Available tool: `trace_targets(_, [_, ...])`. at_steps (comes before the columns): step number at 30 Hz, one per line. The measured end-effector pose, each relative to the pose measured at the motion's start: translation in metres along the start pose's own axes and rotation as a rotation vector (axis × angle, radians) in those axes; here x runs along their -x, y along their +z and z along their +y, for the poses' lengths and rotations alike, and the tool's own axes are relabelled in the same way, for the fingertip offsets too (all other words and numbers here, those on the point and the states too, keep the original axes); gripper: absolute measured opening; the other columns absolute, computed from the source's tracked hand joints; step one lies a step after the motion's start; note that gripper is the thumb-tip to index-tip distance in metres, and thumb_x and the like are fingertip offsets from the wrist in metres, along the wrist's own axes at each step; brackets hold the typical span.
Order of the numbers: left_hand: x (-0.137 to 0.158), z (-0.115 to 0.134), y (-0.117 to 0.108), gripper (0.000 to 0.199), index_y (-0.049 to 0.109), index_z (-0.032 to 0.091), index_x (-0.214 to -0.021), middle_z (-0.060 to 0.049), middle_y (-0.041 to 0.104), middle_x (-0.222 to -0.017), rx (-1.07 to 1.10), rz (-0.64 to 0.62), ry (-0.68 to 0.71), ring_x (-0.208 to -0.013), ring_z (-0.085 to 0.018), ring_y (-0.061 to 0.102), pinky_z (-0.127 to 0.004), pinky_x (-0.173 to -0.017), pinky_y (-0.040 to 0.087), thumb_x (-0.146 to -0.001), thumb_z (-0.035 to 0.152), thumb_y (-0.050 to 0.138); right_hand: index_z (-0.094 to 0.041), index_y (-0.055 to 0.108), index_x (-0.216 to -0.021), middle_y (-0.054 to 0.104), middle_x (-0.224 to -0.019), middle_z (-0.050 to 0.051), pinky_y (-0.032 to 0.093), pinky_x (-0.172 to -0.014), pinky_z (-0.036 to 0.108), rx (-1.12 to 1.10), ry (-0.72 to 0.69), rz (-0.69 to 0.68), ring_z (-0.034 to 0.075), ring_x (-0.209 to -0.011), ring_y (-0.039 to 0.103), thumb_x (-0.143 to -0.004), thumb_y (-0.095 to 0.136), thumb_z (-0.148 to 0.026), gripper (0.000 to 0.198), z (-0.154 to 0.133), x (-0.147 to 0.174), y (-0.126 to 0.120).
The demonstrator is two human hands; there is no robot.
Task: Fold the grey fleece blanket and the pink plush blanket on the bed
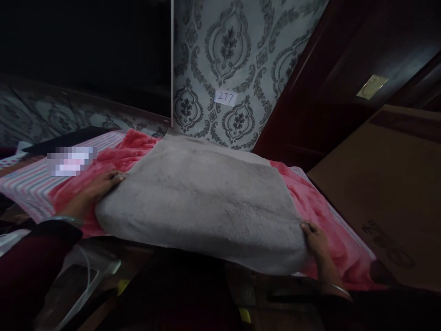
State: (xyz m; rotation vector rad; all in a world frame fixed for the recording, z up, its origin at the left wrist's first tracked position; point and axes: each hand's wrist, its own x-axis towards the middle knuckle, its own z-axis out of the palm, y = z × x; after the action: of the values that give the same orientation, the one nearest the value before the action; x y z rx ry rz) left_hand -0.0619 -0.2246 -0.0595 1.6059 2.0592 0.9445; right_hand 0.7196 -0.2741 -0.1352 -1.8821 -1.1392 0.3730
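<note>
A grey plush cloth, like a towel, lies spread out, its near edge hanging over the front of the table. My left hand pinches its left edge, fingers closed on the fabric. On the other side, my right hand grips the right edge near the front corner, thumb and fingers together. Beneath the towel is a rumpled pink plush blanket, showing on both sides. A striped cloth covers the surface under the blanket.
A large dark television hangs at the back left. To the right stands a cardboard box against a dark red door. A paper marked 277 is stuck on the patterned wall. A white plastic stool is below left.
</note>
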Motion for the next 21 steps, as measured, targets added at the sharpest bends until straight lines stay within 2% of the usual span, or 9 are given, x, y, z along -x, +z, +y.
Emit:
trace_targets(4, [-0.004, 0.004, -0.001, 0.049, 0.063, 0.023, -0.08, -0.007, 0.071, -0.092, 0.079, -0.063, -0.033, -0.093, -0.027, 0.064, -0.037, -0.086, 0.054, -0.059, 0.067, 0.061, -0.022, 0.078, -0.093, 0.078, -0.093, 0.007, 0.051, -0.08, 0.038, 0.035, -0.011, -0.033, 0.028, -0.09, 0.067, -0.063, 0.061, -0.048, 0.043, -0.006, 0.0, -0.001])
trace_targets(8, [-0.002, 0.008, -0.003, 0.047, 0.061, 0.024, -0.078, -0.006, 0.07, -0.09, 0.071, 0.016, -0.005, -0.092, -0.026, 0.064, -0.036, -0.087, 0.053, -0.06, 0.068, 0.058, -0.022, 0.076, -0.083, 0.077, -0.085, 0.009, 0.05, -0.078, 0.039, 0.073, -0.026, 0.059, 0.029, -0.085, 0.067, -0.063, 0.059, -0.047, 0.036, -0.015, 0.001, 0.0])
trace_targets(14, [0.005, 0.019, -0.016, 0.052, 0.061, 0.024, -0.08, -0.003, 0.069, -0.089, 0.195, 0.133, 0.026, -0.094, -0.024, 0.061, -0.035, -0.091, 0.051, -0.06, 0.072, 0.062, -0.022, 0.074, -0.082, 0.077, -0.09, 0.009, 0.051, -0.083, 0.04, 0.031, -0.013, 0.172, 0.029, -0.091, 0.067, -0.062, 0.058, -0.049, 0.037, -0.027, 0.003, -0.015])
trace_targets(18, [0.008, 0.026, -0.026, 0.05, 0.061, 0.022, -0.08, -0.002, 0.065, -0.084, 0.239, 0.174, 0.016, -0.086, -0.021, 0.058, -0.034, -0.084, 0.051, -0.059, 0.067, 0.065, -0.019, 0.076, -0.087, 0.077, -0.092, 0.009, 0.052, -0.081, 0.038, -0.014, -0.008, 0.174, 0.03, -0.091, 0.067, -0.062, 0.061, -0.05, 0.043, -0.037, 0.009, -0.028])
trace_targets(21, [0.007, 0.024, -0.026, 0.043, 0.06, 0.021, -0.075, -0.001, 0.061, -0.075, 0.242, 0.096, -0.045, -0.077, -0.019, 0.054, -0.03, -0.07, 0.048, -0.057, 0.058, 0.067, -0.017, 0.077, -0.088, 0.076, -0.089, 0.011, 0.052, -0.078, 0.037, 0.01, 0.003, 0.131, 0.03, -0.088, 0.066, -0.063, 0.062, -0.048, 0.043, -0.041, 0.013, -0.029])
